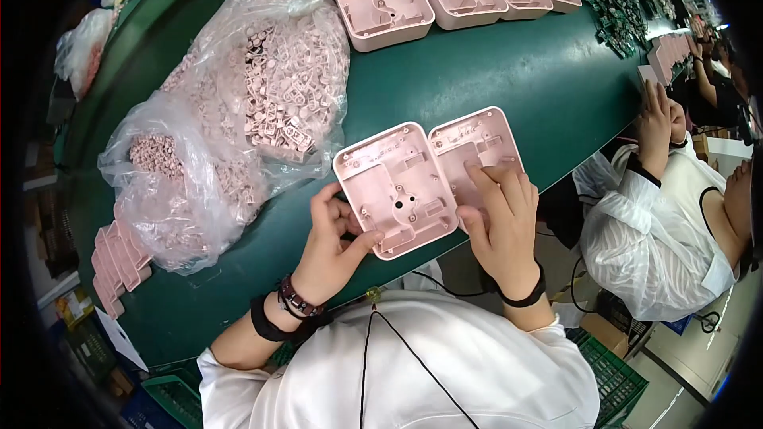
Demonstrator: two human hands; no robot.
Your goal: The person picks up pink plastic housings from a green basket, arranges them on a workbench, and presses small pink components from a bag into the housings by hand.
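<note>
Two pale pink plastic housings lie side by side in front of me, hollow side up, with ribs, posts and holes inside. My left hand grips the left housing at its near left corner, thumb over the rim and fingers against the side wall. Over the right housing reaches my right hand, fingertips inside the shell. Its thumb is apart from the index finger, near where the two housings meet. I make out no part in those fingers; the hand hides the near right part of that housing.
Clear plastic bags of small pink parts lie at the left on the green table. Stacked pink pieces sit at the left edge. More housings line the far side, beside dark green parts. A co-worker sits at the right.
</note>
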